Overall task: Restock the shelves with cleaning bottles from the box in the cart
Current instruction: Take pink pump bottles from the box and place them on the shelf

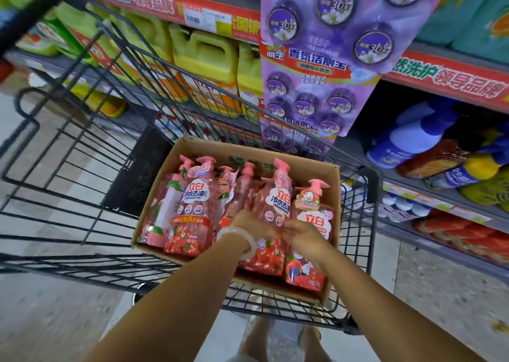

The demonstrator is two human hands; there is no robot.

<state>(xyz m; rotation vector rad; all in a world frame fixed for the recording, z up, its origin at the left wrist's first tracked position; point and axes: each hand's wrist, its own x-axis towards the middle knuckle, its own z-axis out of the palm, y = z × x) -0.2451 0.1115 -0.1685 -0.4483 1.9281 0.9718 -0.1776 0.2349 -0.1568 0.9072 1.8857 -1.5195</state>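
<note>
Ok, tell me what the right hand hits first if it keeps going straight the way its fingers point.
The right hand points up and left into the cardboard box. First in line is the pink pump bottle that both hands are already at; its fingertips look to be touching it, though depth is hard to judge.

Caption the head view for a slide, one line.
Both hands, left and right, reach a pink pump bottle in the cardboard box inside a wire cart.
</note>
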